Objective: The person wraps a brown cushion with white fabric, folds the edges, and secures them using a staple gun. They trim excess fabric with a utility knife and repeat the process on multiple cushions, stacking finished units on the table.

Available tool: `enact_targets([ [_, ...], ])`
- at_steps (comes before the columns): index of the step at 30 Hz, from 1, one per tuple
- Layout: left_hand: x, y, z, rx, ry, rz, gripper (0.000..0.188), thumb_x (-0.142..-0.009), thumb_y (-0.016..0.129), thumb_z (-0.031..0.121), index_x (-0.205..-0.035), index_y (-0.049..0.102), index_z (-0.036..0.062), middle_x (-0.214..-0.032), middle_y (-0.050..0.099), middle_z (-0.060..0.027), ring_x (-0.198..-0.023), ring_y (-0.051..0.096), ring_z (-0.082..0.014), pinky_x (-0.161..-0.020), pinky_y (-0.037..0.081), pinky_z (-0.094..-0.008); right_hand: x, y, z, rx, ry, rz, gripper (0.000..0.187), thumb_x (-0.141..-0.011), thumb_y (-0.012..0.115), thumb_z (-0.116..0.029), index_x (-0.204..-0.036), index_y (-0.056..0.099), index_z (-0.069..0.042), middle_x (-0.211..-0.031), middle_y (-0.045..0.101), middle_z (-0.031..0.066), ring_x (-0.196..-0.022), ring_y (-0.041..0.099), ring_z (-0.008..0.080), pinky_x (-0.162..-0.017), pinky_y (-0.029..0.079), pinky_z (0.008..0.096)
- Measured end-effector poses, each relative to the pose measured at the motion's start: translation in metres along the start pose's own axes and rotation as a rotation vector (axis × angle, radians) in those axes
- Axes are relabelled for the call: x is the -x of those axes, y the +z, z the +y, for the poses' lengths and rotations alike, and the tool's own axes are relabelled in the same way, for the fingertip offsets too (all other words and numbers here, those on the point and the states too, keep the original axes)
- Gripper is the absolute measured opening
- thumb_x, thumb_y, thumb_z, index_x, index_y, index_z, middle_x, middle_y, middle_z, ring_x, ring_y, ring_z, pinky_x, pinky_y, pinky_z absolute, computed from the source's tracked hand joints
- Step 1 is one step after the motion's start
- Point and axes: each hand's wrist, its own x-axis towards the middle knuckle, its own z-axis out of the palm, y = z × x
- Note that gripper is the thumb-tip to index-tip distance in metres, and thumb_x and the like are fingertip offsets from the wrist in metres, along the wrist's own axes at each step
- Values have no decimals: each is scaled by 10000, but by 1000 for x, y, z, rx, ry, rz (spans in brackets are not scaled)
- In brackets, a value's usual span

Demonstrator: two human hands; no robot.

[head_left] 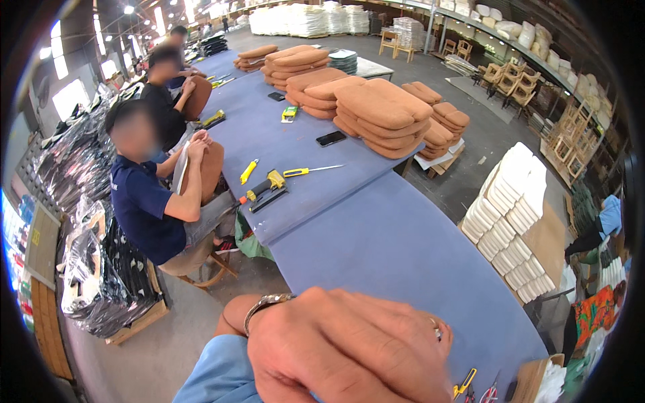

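Packages: black plastic-wrapped bundles [101, 282] are heaped on low pallets along the left wall, with a yellow-marked board [41, 245] leaning just beside them. White foam pads [507, 215] stand in tall stacks at the right edge of the counter [403, 255], and more white stacks [302, 19] sit on the floor at the far end of the hall.

Hands: one large hand [349, 352] fills the lower centre of the view, back facing up, fingers curled together and pressed down close to the near end of the blue counter. Whether it is the left or the right hand cannot be told, and what it grips, if anything, is hidden beneath it. A metal wristwatch [265, 305] sits on the wrist, above a light blue sleeve [215, 379].

Nearest things: yellow-handled tools [465, 383] lie at the counter's near right corner, just beside the hand. Farther up the counter lie a yellow-and-black power tool [265, 188], a yellow-handled screwdriver [309, 170], a black phone [330, 138] and stacks of brown seat cushions [383, 117].

Open room: the blue surface between the hand and the power tool is bare. The counter's left edge faces seated people; the nearest, in a dark blue shirt [144, 211], holds a brown cushion [205, 168]
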Motion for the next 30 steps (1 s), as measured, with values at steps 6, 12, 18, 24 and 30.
enact_targets([
  [6,2,-12,32,-174,-85,-74,445,-1002,705,307,-1015,750,-135,-981,748,-313,-944,739,-392,-868,576,-489,10,-6,-2,-58,9,16,466,-870,724,-119,-1312,618,-17,-1444,515,295,-1372,485,449,-1121,419,490],
  [12,6,15,37,-31,-146,181,529,-1008,685,374,-1033,739,-152,-976,726,-358,-913,740,-428,-792,614,-474,12,-3,4,43,1,-6,472,-862,731,-120,-1312,623,-27,-1448,511,293,-1375,484,442,-1124,416,489],
  [18,10,40,32,-47,-242,323,770,-1050,508,559,-1022,726,-179,-966,714,-380,-905,741,-464,-759,621,-477,16,-15,-5,96,8,21,460,-876,730,-136,-1311,627,-25,-1467,503,282,-1378,486,431,-1122,419,495],
  [24,6,34,44,-428,-297,61,813,-1059,415,624,-1007,754,-113,-969,755,-298,-915,757,-402,-885,578,-517,32,-5,-23,19,-51,189,345,-926,675,-89,-1262,656,-16,-1381,571,235,-1255,570,369,-983,492,412],
  [30,26,7,10,-494,48,40,636,-1054,512,547,-927,791,-9,-894,780,-217,-810,760,-338,-898,573,-464,69,-6,-47,-276,185,-46,130,-983,667,-111,-1066,714,-22,-839,694,59,-713,654,120,-649,509,250],
])
